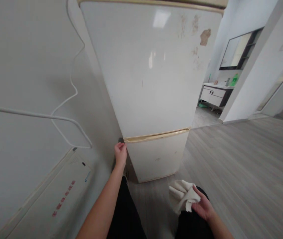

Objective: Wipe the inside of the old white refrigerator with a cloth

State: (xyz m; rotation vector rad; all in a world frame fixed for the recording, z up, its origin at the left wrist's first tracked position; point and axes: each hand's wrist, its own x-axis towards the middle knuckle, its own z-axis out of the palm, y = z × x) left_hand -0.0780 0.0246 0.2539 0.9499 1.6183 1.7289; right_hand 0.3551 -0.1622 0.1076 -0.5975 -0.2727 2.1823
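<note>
A tall white refrigerator (146,83) with two doors stands before me, with a yellowed handle strip (156,135) between the doors. At the upper left corner of its lower door (158,159) is my left hand (120,153), fingers curled in against the edge. Whether those fingers grip the door or something small is hidden. Low on the right, my right hand (203,206) is closed around a crumpled off-white cloth (183,195), which hangs in front of my knee, apart from the refrigerator.
A white cable (35,115) loops along the left wall. Below it stands a pale panel (49,199) with red lettering. Brown patches (205,37) mark the upper door. Grey wood-look floor (233,166) stretches right, towards a washroom with a sink cabinet (213,94) and mirror (236,49).
</note>
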